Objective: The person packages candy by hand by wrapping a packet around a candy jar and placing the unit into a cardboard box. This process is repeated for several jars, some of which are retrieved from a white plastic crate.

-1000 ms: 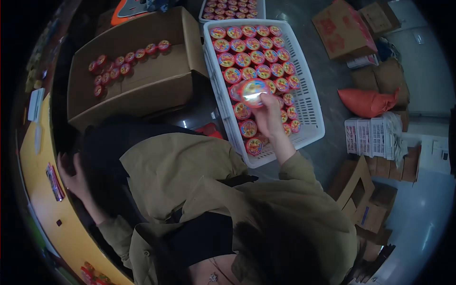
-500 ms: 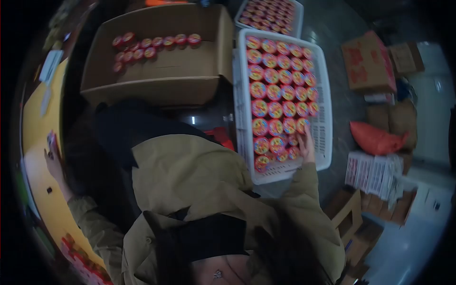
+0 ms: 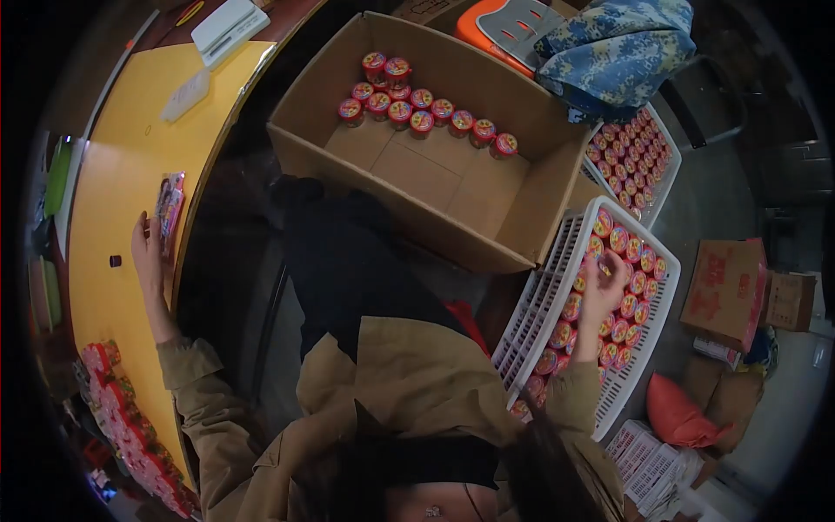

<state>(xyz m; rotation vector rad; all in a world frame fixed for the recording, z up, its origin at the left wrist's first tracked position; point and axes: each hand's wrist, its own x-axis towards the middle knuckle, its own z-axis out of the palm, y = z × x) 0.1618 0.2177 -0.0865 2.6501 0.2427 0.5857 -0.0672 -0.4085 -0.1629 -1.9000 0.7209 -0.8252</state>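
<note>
My right hand (image 3: 602, 287) is over the white plastic basket (image 3: 674, 283), its fingers curled round one of the small red-lidded jars; the fingers partly hide that jar. Rows of similar jars (image 3: 618, 331) fill much of the basket. On the yellow table (image 3: 117, 196), my left hand (image 3: 147, 248) lies with its fingers apart and nothing visible in them. Just beside its fingertips is a colourful flat packet (image 3: 170, 209). Between the hands stands an open cardboard box (image 3: 417, 200), with several red-lidded jars (image 3: 421, 122) along its far side.
A small dark cap-like object (image 3: 115, 261), a white scale (image 3: 228, 33) and red-lidded jars (image 3: 130, 426) are on the table. Behind the box are an orange stool (image 3: 487, 30) and camouflage cloth (image 3: 617, 52). Another jar-filled basket (image 3: 661, 183) and printed cartons (image 3: 722, 291) stand at right.
The view has turned, so the box and basket appear tilted. My right hand has shifted from the basket's outer near side to jars farther up. My left hand now lies just below the packet.
</note>
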